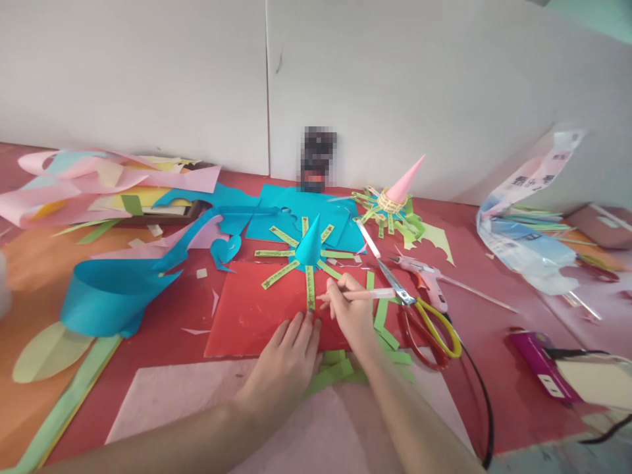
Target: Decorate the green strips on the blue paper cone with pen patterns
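Observation:
A blue paper cone [309, 245] stands on the far edge of a red board [247, 309]. Patterned green strips fan out from its base, several tipped with a dark star. The strip [310, 283] pointing toward me carries a row of marks. My left hand [295, 342] lies flat on the board, its fingertips at that strip's near end. In my right hand [353, 313] is a pale pink pen [376, 293], its tip close beside the same strip. Plain green strips [336, 374] lie partly under my right wrist.
Scissors [437, 326] and a pink glue gun [427, 280] lie right of the board. A pink cone [405, 181] with green strips stands behind them. A blue paper band [108, 296] is at left, below piled paper [123, 181]. A purple power strip [540, 362] sits far right.

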`<control>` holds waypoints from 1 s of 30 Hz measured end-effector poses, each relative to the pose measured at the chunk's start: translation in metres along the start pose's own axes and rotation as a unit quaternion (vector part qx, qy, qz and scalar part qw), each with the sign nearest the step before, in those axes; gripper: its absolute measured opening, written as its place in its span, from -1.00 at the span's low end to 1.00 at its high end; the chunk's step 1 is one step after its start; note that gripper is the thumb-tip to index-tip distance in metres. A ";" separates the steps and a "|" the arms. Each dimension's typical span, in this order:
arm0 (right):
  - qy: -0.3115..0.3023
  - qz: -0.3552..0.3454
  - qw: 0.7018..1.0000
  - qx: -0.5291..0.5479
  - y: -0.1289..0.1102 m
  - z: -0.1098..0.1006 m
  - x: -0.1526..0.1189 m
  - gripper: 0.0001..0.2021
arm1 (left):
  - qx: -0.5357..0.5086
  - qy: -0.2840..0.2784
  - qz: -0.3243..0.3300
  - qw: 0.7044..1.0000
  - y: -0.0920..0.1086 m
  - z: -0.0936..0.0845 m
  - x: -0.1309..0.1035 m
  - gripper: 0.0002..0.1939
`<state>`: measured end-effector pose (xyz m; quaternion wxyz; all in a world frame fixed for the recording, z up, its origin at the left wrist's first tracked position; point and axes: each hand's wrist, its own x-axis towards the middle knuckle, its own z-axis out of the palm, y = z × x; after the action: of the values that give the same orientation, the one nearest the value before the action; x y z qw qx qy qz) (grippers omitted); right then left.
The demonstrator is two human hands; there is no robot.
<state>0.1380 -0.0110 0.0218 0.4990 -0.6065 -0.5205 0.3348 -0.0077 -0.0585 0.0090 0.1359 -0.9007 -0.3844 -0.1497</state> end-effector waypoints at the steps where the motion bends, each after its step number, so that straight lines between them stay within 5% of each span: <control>1: 0.013 -0.002 1.000 0.003 -0.001 -0.002 0.001 -0.66 | 0.000 0.004 -0.003 1.000 0.000 0.000 0.000 -0.63; 8: 0.129 -0.043 0.989 -0.057 -0.003 -0.022 0.014 -0.72 | -0.050 -0.028 0.000 0.998 -0.004 0.001 0.001 -0.61; 15: 0.063 -0.116 0.990 -0.055 -0.024 -0.026 0.040 -0.74 | -0.114 -0.051 -0.012 0.992 -0.010 -0.010 0.009 -0.64; 22: -0.038 -0.214 0.969 -0.120 -0.047 0.000 0.081 -0.73 | -0.126 -0.036 0.002 0.991 -0.009 -0.004 0.007 -0.65; 30: -0.019 -0.209 0.965 -0.158 -0.060 0.002 0.086 -0.74 | -0.151 0.015 0.026 0.988 -0.007 -0.003 0.007 -0.71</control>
<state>0.1382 0.0698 0.0877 0.4461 -0.5489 -0.6913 0.1477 -0.0089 -0.0503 0.0155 0.0077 -0.9182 -0.3320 -0.2160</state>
